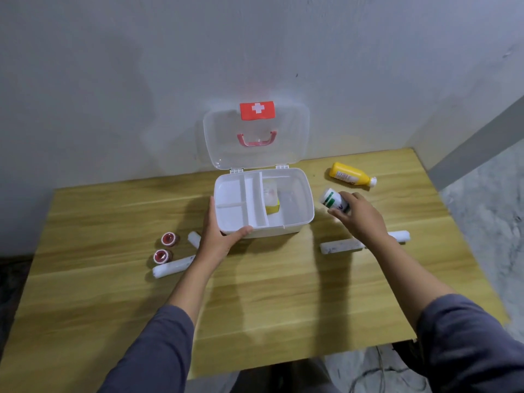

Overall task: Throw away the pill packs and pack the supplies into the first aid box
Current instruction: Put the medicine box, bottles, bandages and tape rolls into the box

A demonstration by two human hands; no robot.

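The white first aid box (297, 219) stands open at the back of the wooden table, its clear lid (255, 137) leaning against the wall. A divided white tray fills its left half, and a yellow-and-white item (271, 199) lies inside. My left hand (221, 231) grips the box's front left corner. My right hand (358, 215) holds a small white bottle with a green label (334, 200) in the air just right of the box. A yellow bottle (351, 175) lies on its side farther back right.
Two small red-topped jars (169, 239) (161, 256) and two white bandage rolls (173, 267) (194, 239) lie left of the box. Two more white rolls (340, 247) (401, 236) lie right, partly under my right forearm. The table (269, 307) ends at the right; a grey floor lies beyond.
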